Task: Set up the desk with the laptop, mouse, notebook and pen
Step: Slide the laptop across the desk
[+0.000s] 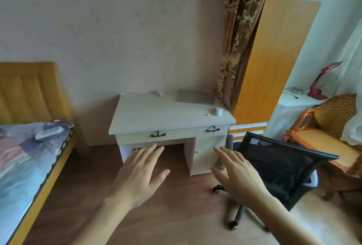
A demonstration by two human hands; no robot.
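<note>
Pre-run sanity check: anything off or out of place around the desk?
Mostly tidy. The black office chair sits off to the right of the desk, not at the kneehole. The closed laptop and white mouse sit at the right side. No notebook or pen is visible.

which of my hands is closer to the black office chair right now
Right. Your right hand is spread open just left of the black office chair, nearly at its backrest. Your left hand is open farther left, before the desk.
</note>
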